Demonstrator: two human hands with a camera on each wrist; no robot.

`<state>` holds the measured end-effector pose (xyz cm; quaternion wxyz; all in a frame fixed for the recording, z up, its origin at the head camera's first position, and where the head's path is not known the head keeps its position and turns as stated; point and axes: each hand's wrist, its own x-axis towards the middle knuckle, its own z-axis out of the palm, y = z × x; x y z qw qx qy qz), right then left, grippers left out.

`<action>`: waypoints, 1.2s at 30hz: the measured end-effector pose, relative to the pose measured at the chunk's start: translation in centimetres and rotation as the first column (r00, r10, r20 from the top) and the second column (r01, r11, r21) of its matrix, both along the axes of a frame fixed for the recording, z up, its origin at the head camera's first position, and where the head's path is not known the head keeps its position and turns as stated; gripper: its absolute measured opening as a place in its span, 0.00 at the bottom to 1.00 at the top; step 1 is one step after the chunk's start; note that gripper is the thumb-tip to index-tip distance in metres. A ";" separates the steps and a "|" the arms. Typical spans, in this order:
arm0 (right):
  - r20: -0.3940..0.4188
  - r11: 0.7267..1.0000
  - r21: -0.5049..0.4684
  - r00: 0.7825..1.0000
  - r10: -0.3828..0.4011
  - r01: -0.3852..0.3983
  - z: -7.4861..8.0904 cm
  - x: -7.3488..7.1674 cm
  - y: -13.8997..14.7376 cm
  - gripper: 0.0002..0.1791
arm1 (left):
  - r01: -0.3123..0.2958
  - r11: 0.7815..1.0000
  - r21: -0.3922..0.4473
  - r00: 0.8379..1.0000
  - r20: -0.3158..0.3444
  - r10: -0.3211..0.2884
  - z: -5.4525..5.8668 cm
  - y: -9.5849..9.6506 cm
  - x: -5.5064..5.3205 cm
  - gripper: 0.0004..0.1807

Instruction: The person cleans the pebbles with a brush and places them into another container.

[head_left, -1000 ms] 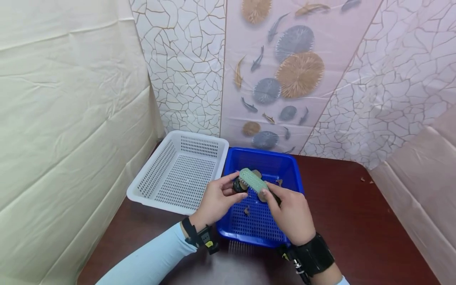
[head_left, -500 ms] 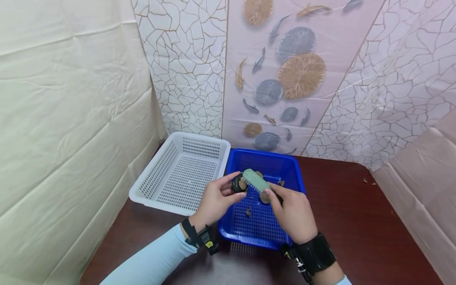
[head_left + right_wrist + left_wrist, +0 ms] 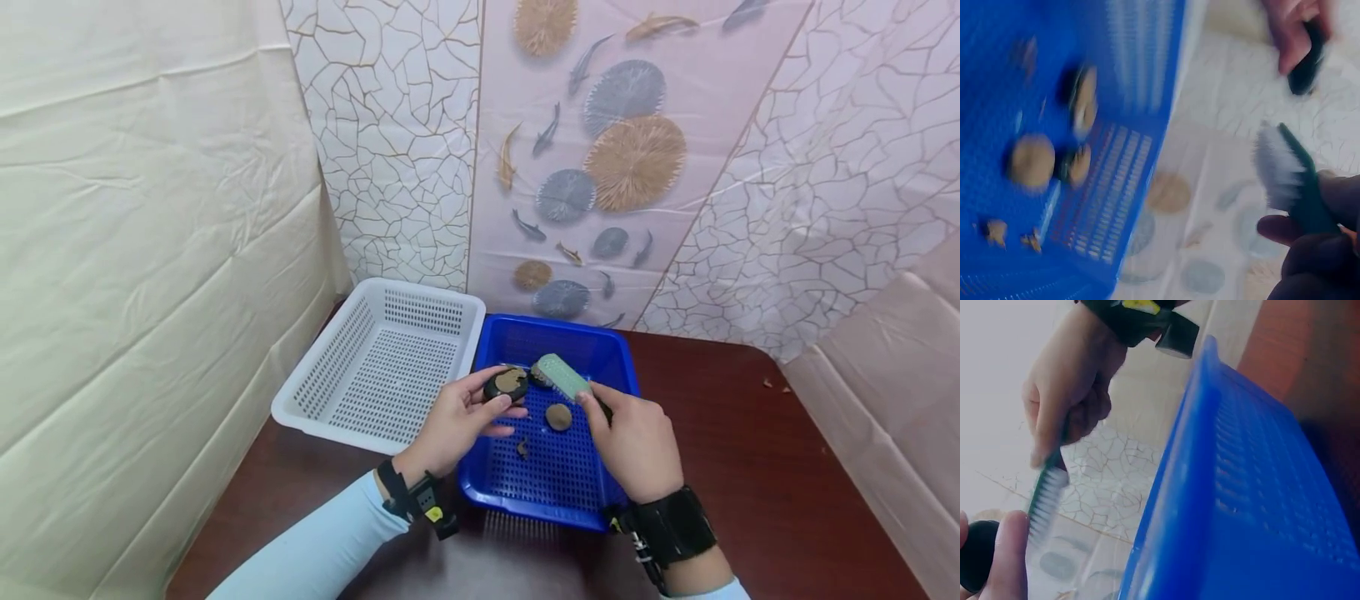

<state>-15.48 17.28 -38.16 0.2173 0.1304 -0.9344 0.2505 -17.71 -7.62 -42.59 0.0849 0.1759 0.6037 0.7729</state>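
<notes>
Above the blue basket (image 3: 540,508), my left hand (image 3: 446,425) holds a dark, smooth stone (image 3: 506,383) between thumb and fingers. A brown, mud-like patch covers part of the stone's upper face. My right hand (image 3: 637,442) grips a green scrubbing brush (image 3: 564,377) by its handle end. White bristles (image 3: 1275,165) show in the right wrist view, with a gap between them and the stone. In the left wrist view, the dark stone (image 3: 977,556) sits by my left thumb, and the brush (image 3: 1047,494) appears beyond it.
Inside the blue basket lie several mud-caked stones, one of them a round brown stone (image 3: 558,417), and loose brown crumbs (image 3: 522,448). To its left stands a white basket (image 3: 375,367) on the dark red table (image 3: 720,450). Small bits (image 3: 768,383) lie at far right.
The brush has come off the stone and moved right, along with my right hand. My left hand has turned the stone so its brown patch faces up more fully.
</notes>
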 end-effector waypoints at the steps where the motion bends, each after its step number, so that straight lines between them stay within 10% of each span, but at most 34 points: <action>1: -0.005 1.000 -0.010 1.000 -0.003 0.003 0.0 0.0 0.1 0.18 | 0.000 1.000 -0.006 1.000 -0.006 0.000 0.0 0.0 0.0 0.29; 6: 0.016 0.994 -0.070 0.996 0.083 -0.081 0.2 0.2 -0.1 0.18 | 0.016 0.999 -0.047 0.999 -0.044 -0.018 0.1 0.0 -0.1 0.30; 12: -0.003 1.000 -0.006 1.000 -0.017 0.017 0.3 -0.1 0.5 0.19 | 0.038 0.998 -0.042 0.998 -0.040 -0.039 0.1 0.2 -0.2 0.29; 31: -0.005 0.996 -0.061 0.998 0.064 -0.064 0.6 0.2 0.2 0.19 | 0.027 0.997 -0.076 0.999 -0.041 -0.031 0.4 0.4 0.0 0.31; 36: 0.047 1.000 0.018 0.999 -0.019 0.018 0.0 -0.2 0.7 0.20 | 0.020 0.996 -0.090 0.999 -0.035 -0.023 0.5 0.4 0.1 0.31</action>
